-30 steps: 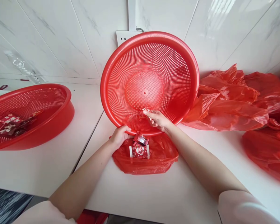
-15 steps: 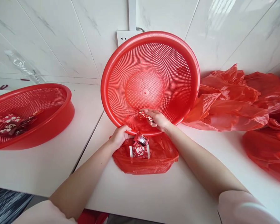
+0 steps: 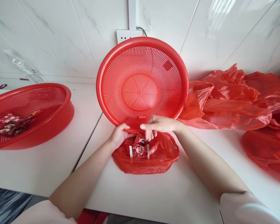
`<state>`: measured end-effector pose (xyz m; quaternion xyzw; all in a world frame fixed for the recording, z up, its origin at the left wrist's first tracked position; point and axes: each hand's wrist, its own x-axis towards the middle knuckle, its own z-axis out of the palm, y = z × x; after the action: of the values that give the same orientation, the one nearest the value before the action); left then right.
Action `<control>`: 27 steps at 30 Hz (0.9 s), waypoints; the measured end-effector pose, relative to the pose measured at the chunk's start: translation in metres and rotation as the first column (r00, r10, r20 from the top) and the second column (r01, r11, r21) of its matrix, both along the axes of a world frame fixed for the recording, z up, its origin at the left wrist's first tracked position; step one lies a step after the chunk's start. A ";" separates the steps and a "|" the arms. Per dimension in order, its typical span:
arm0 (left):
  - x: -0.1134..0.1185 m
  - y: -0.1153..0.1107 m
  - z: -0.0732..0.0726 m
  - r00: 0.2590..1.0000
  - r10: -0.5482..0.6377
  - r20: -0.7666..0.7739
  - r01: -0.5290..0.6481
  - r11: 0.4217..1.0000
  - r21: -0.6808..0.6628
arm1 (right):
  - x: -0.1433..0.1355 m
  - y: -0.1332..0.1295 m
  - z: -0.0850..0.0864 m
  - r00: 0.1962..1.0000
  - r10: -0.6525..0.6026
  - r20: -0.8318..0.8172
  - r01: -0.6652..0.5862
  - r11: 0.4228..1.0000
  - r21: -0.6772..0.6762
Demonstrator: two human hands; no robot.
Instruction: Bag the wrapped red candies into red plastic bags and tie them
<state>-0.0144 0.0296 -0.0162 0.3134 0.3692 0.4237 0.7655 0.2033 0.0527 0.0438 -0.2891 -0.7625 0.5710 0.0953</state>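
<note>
- Left hand [image 3: 118,137]: fingers closed on the lower rim of the tilted red basket [image 3: 142,82], propped on edge on the white worktop [image 3: 154,193].
- Right hand [image 3: 160,126]: fingers loosely spread, pointing down over the small red bag [image 3: 146,155]; held nothing visible.
- Sweets [image 3: 139,147]: lay in the bag mouth, just under the basket rim.
- Second basket [image 3: 28,112]: sat flat at left, with wrappers inside.
- Heap of red bags [image 3: 235,99]: lay at right.
</note>
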 end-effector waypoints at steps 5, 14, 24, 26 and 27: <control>0.001 -0.002 -0.002 1.000 0.005 -0.028 -0.005 1.000 -0.006 | -0.007 0.010 -0.028 0.925 -0.362 -0.119 0.378 0.834 0.402; -0.001 -0.001 -0.005 1.000 0.007 -0.023 -0.007 1.000 -0.017 | -0.006 0.020 -0.051 0.940 -0.337 -0.046 0.306 0.780 0.547; -0.001 0.000 -0.006 0.999 -0.031 -0.019 0.030 0.999 -0.015 | -0.004 0.024 -0.040 0.718 -0.598 -0.355 0.398 0.772 -0.495; -0.001 0.000 -0.006 1.000 -0.021 -0.010 0.021 1.000 -0.015 | -0.003 0.024 -0.041 0.741 -0.568 -0.359 0.391 0.799 -0.457; -0.001 0.000 -0.006 1.000 -0.020 -0.008 0.020 1.000 -0.018 | -0.003 0.024 -0.042 0.752 -0.555 -0.356 0.394 0.811 -0.432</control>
<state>-0.0155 0.0293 -0.0223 0.3118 0.3728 0.4116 0.7710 0.2006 0.0765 0.0019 -0.3413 -0.5091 0.6984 0.3697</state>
